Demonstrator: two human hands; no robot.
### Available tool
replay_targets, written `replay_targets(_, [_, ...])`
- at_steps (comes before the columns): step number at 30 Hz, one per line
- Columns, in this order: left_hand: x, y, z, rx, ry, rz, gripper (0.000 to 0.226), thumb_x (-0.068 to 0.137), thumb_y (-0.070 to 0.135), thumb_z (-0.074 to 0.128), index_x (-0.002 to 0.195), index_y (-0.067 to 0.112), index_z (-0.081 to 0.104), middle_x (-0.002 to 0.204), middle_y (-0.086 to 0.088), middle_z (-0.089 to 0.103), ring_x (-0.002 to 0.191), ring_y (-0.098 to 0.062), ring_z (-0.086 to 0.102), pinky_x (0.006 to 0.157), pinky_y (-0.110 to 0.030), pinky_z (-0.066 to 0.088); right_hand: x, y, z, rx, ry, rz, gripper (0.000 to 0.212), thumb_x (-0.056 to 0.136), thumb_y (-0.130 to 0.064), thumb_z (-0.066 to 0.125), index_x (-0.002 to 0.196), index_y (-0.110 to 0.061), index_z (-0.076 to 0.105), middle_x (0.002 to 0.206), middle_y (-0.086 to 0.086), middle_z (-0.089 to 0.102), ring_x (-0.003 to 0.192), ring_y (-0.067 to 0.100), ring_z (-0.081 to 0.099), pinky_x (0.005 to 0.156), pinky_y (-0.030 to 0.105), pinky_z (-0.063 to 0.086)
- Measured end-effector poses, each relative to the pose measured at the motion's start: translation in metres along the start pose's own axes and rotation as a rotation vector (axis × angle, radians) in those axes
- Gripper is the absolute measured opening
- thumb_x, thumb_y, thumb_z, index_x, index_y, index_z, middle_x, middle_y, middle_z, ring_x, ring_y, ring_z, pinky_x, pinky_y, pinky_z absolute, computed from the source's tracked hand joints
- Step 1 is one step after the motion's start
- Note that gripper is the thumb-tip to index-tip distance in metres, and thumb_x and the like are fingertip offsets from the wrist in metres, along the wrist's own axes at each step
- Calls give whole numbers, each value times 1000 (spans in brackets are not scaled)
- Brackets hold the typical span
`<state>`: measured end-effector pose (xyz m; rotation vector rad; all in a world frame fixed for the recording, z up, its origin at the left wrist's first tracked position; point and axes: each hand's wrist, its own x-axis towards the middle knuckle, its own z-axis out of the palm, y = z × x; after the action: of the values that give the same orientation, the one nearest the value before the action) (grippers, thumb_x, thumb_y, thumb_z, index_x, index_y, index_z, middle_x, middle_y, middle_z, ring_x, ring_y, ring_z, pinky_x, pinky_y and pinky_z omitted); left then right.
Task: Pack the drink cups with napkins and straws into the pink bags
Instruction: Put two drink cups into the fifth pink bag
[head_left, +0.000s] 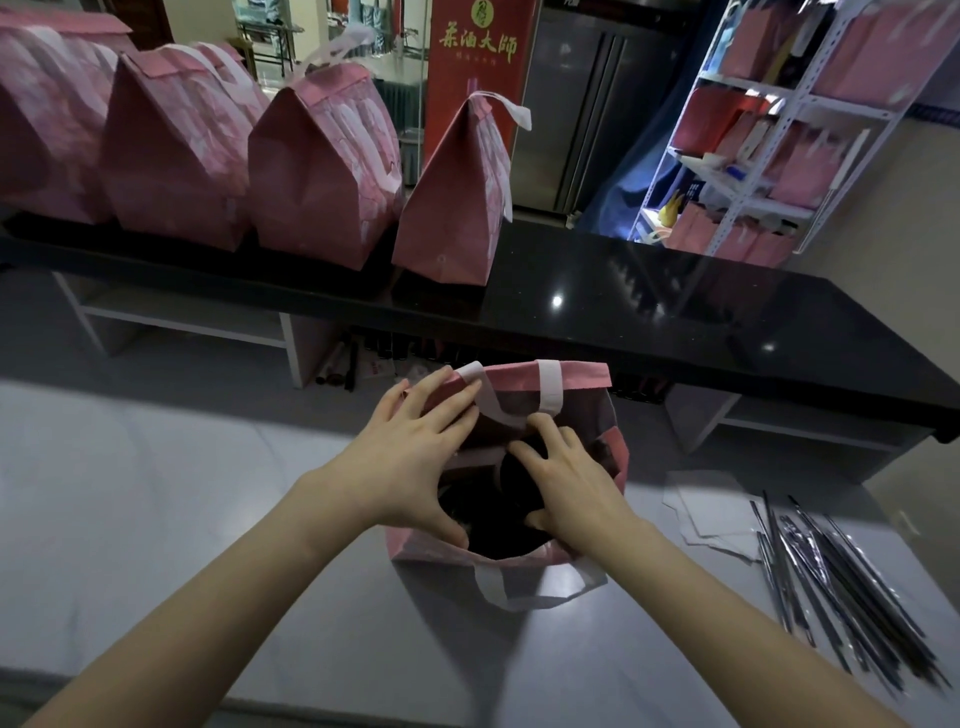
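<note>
Open pink bag (582, 382) stands on the white desk (156, 493); left hand (410, 457) presses spread fingers (448, 397) on its rim; right hand (566, 483) curls its fingers into the dark mouth, whether clamped on anything I cannot tell

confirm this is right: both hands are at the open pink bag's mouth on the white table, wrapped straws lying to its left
Wrong side: the head view shows the wrapped straws to the right of the open pink bag. The left hand and right hand are at its mouth, on the white table.
</note>
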<state>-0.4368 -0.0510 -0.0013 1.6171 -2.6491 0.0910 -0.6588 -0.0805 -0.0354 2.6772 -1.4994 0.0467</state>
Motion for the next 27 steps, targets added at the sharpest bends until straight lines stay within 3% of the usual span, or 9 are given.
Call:
replay_targets(6, [-2,4,1,3,0,0,129,58,88,52,155,19,-1,161,3,-18,138,-19,-39,117,-49,-11,-13,4,1,13,21,31,86,69,-27,80,141,-25,33,147,-3,21,128,23,30,77,31,56])
replay_targets(16, [2,8,-1,4,-8,4,130,56,85,54,154,20,-2,162,2,-15,140,-21,-35,119,-51,-4,-1,8,10,7,-129,108,76,72,-22,75,136,-23,35,140,1,34,122,27,31,73,35,52])
replay_targets(22, [5,12,0,18,19,17,124,62,82,55,154,20,1,162,2,-11,142,-22,-31,119,-50,-5,8,7,17,29,-140,131,71,77,-19,72,139,-19,36,144,4,33,129,31,28,91,43,51])
replay_targets(27, [7,10,0,21,14,11,126,61,84,54,155,19,1,162,1,-10,142,-21,-31,119,-49,-4,12,11,18,35,-170,124,75,76,-24,74,140,-19,36,142,5,36,127,31,31,94,42,49])
